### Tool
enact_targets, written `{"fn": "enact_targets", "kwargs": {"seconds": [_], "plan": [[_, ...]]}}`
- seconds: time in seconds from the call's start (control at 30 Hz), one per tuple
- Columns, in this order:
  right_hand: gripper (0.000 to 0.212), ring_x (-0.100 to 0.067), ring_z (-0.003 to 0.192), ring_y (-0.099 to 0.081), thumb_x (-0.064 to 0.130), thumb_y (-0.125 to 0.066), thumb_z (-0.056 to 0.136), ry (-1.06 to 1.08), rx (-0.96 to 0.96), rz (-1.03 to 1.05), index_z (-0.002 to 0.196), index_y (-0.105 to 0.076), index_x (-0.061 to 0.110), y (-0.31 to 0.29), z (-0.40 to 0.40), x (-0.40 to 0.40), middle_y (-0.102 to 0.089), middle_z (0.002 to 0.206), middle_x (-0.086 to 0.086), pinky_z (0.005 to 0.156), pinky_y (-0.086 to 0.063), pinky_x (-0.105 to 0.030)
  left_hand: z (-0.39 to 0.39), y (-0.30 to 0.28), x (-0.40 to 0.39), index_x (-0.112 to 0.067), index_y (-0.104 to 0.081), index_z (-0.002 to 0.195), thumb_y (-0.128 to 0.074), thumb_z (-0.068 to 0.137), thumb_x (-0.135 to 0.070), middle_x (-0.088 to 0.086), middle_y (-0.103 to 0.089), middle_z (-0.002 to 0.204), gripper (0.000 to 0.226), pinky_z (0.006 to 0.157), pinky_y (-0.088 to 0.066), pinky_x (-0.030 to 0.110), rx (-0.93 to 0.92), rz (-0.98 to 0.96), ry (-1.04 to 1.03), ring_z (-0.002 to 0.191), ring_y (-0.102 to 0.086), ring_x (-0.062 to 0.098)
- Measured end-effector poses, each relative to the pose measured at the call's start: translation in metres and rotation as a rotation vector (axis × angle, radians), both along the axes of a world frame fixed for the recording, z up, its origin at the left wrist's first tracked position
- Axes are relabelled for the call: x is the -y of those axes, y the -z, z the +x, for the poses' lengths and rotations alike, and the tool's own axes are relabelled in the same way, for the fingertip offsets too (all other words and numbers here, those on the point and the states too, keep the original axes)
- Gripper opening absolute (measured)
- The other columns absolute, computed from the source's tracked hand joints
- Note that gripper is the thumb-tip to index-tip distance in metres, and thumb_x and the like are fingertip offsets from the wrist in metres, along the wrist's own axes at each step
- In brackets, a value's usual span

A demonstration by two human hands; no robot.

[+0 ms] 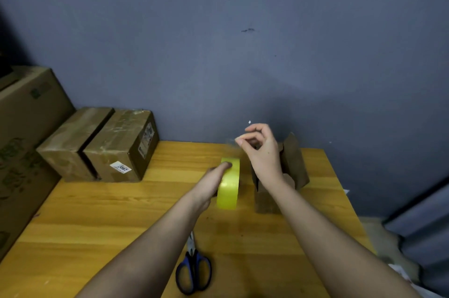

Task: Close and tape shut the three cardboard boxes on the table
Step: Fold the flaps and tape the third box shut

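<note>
Head view. Centre of the frame: the left hand (213, 182) grips a roll of yellow tape (228, 183) held on edge above the wooden surface (97, 220), fingers curled round its far side. Just right of the roll and higher, the right hand (261, 149) has thumb and forefinger pinched together on the clear, barely visible free end of the tape; the other fingers are loosely curled. Behind the right wrist, an open cardboard box (291, 166) stands on the surface with its flaps raised. At left of centre, two closed, taped boxes (102, 144) sit side by side against the blue wall (243, 42). Far left edge: a large carton (26, 147). Bottom centre: blue-handled scissors (193, 268) lie on the surface, partly under the left forearm.
</note>
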State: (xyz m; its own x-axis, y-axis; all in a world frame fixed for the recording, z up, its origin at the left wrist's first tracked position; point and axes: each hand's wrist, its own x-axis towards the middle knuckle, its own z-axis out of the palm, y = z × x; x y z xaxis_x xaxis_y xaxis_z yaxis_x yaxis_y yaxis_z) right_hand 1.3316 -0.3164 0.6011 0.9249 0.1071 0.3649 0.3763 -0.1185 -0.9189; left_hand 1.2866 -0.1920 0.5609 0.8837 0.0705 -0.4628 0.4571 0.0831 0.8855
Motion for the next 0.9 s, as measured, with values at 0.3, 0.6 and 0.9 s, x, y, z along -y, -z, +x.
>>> {"fn": "enact_targets", "kwargs": {"seconds": [0.3,0.6,0.9], "plan": [[0.032,-0.005,0.083,-0.066,0.015,-0.072,0.083,-0.079,-0.045,-0.27,0.088,-0.051,0.039,0.035,-0.022,0.013,-0.07,0.081,0.013,0.082,-0.053,-0.034,-0.013,0.04,-0.002,-0.008,-0.034,0.13,-0.072,0.08,-0.038,0.01,-0.048,0.126,0.069,0.094,-0.049,0.038,-0.016,0.313,-0.04,0.111,-0.053,0.026],[0.032,0.002,0.082,-0.064,0.015,-0.072,0.084,-0.066,-0.065,-0.339,0.09,-0.049,0.036,0.05,-0.034,0.018,-0.067,0.082,0.012,0.078,-0.052,-0.027,-0.01,0.031,-0.018,-0.015,-0.064,0.093,-0.069,0.085,-0.016,0.002,-0.052,0.111,0.009,0.092,-0.05,0.031,0.576,0.726,0.135,0.093,-0.057,0.008],[0.029,0.002,0.082,-0.064,0.019,-0.071,0.085,-0.043,-0.051,-0.429,0.093,-0.048,0.035,0.064,-0.04,0.018,-0.069,0.083,0.015,0.073,-0.051,-0.026,-0.009,0.033,-0.025,-0.017,-0.056,0.101,-0.059,0.092,-0.027,0.0,-0.05,0.118,0.014,0.078,-0.044,0.028,0.533,1.024,0.355,0.095,-0.06,0.021]]}}
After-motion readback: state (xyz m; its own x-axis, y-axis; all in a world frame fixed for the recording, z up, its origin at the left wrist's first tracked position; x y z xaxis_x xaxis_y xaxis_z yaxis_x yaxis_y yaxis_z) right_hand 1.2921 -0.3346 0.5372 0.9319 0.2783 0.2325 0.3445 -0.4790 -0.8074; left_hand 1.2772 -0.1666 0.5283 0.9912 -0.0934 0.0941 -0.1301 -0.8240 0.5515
